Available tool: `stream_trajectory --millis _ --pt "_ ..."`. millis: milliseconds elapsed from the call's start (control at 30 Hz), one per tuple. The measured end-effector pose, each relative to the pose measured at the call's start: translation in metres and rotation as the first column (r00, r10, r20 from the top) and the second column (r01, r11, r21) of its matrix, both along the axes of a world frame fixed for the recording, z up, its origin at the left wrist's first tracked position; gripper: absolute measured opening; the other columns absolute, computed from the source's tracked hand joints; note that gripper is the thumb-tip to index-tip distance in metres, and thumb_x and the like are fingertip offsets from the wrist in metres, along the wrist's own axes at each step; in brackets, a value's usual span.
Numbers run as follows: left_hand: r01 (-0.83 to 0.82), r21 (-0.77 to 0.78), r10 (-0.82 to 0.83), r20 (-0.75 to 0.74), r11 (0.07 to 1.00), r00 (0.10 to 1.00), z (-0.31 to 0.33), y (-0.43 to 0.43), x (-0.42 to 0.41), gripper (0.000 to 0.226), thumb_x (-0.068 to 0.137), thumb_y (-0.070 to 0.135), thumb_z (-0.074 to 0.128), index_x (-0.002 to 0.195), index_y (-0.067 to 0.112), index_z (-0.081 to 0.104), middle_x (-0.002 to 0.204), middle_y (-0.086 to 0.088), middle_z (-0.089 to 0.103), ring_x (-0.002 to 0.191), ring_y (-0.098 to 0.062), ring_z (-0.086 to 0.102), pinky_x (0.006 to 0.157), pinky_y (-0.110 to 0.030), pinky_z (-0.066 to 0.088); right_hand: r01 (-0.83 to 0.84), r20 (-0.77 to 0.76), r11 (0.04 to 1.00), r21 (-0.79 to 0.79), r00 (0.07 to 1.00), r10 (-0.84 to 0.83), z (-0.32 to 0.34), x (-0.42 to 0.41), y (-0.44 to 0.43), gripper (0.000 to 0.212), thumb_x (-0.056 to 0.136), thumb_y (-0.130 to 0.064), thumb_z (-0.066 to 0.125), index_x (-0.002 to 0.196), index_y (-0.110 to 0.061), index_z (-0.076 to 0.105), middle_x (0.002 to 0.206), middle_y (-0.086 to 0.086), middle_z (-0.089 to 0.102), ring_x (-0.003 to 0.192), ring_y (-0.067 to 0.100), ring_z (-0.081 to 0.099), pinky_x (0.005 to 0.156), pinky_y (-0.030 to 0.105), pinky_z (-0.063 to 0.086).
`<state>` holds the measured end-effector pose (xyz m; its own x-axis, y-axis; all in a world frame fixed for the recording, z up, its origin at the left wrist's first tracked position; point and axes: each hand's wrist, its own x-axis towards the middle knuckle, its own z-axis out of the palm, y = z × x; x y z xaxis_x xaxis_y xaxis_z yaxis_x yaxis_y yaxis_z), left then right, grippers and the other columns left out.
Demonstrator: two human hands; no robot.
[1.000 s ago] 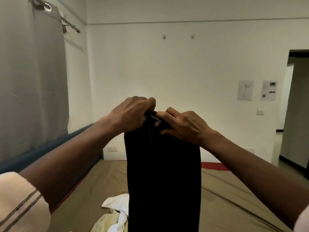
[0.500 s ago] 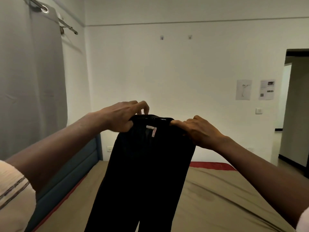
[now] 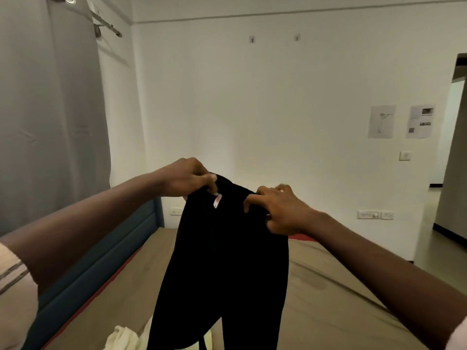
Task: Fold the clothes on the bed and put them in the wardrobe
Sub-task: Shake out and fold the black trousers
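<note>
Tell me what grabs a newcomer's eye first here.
The long black fabric trousers dominate the centre, hanging from the left hand and right hand, which grip the waistband above the olive-brown sheeted bed. A tall grey curtain fills the left side; crumpled cream clothes lie on the bed at the bottom edge.
</note>
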<state>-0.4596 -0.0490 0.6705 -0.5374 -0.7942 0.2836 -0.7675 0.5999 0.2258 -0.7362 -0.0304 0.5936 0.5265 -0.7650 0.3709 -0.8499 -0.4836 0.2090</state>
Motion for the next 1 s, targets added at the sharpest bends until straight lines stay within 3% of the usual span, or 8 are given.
stream_trajectory --millis 100,167,300,433,533,733,867,1000 --pt "0.134 0.082 -0.113 -0.230 0.988 0.967 -0.005 -0.002 -0.001 0.023 0.101 0.015 0.064 0.110 0.031 0.077 0.093 0.009 0.077 0.085 -0.006 0.069 0.082 -0.026 0.056 -0.319 0.590 0.876 0.361 0.806 0.051 -0.013 0.024 0.012 0.035 0.085 -0.003 0.060 0.107 -0.030 0.055 0.111 0.001 0.057 0.087 0.019 0.061 0.084 0.045 0.054" --pt "0.184 0.070 -0.152 -0.328 0.980 0.933 -0.006 -0.002 -0.002 0.028 0.100 0.013 0.065 0.116 0.036 0.071 0.085 -0.012 0.072 0.070 -0.016 0.060 0.068 -0.034 0.051 -0.506 0.788 0.747 0.431 0.615 -0.038 -0.029 0.034 0.013 0.035 0.092 -0.005 0.066 0.114 -0.024 0.048 0.116 0.008 0.059 0.088 0.019 0.062 0.080 0.041 0.056" --pt "0.125 -0.107 -0.150 -0.276 0.986 0.949 -0.003 -0.001 -0.007 0.034 0.100 0.016 0.064 0.120 0.043 0.067 0.084 -0.014 0.070 0.067 -0.019 0.055 0.069 -0.034 0.049 -0.578 0.838 0.636 0.511 0.499 -0.220 -0.068 0.043 0.003 0.031 0.103 -0.013 0.059 0.129 -0.018 0.044 0.105 0.022 0.053 0.091 0.031 0.050 0.080 0.047 0.048" --pt "0.027 -0.392 0.065 0.220 0.919 0.973 0.000 -0.001 0.013 0.031 0.094 0.009 0.053 0.111 0.033 0.063 0.090 0.005 0.065 0.080 -0.021 0.060 0.073 -0.039 0.052 -0.430 0.893 0.790 0.438 0.314 -0.324 -0.078 0.041 -0.009 0.010 0.109 -0.022 0.051 0.116 -0.017 0.055 0.098 0.012 0.059 0.081 0.019 0.055 0.073 0.035 0.045" --pt "0.044 -0.392 0.099 0.336 0.919 0.936 -0.019 -0.009 0.037 0.028 0.090 0.006 0.050 0.104 0.030 0.054 0.095 0.004 0.054 0.079 -0.025 0.056 0.068 -0.043 0.050 -0.403 0.913 0.820 0.406 0.138 -0.384 -0.063 0.032 -0.018 0.031 0.108 -0.033 0.053 0.114 -0.006 0.065 0.109 0.017 0.070 0.093 0.025 0.065 0.085 0.038 0.052" --pt "-0.077 -0.050 0.080 0.061 0.996 0.995 -0.062 -0.016 0.040 0.040 0.090 -0.004 0.045 0.111 0.030 0.045 0.089 -0.003 0.066 0.073 -0.021 0.060 0.060 -0.034 0.049 -0.542 0.891 0.745 0.388 0.012 -0.455 -0.034 0.020 -0.018 0.028 0.102 -0.010 0.048 0.115 -0.008 0.073 0.108 0.012 0.076 0.094 0.024 0.071 0.086 0.036 0.058" --pt "0.108 0.345 0.005 -0.311 0.932 0.951 -0.081 -0.009 0.039 0.042 0.091 -0.004 0.051 0.121 0.025 0.051 0.105 -0.016 0.071 0.069 -0.017 0.056 0.060 -0.031 0.045 -0.512 0.839 0.729 0.454 -0.031 -0.544 -0.032 0.013 -0.024 0.028 0.097 -0.013 0.046 0.101 -0.011 0.074 0.097 0.011 0.071 0.085 0.025 0.067 0.081 0.040 0.054" --pt "0.307 0.446 -0.157 -0.340 0.841 0.927 -0.111 -0.006 0.032 0.053 0.087 0.006 0.062 0.133 0.029 0.050 0.121 -0.010 0.065 0.095 -0.022 0.066 0.083 -0.035 0.058 -0.468 0.813 0.744 0.477 -0.086 -0.575 -0.027 0.016 -0.024 0.027 0.084 -0.009 0.046 0.087 -0.014 0.072 0.094 0.011 0.064 0.084 0.030 0.061 0.084 0.042 0.053"
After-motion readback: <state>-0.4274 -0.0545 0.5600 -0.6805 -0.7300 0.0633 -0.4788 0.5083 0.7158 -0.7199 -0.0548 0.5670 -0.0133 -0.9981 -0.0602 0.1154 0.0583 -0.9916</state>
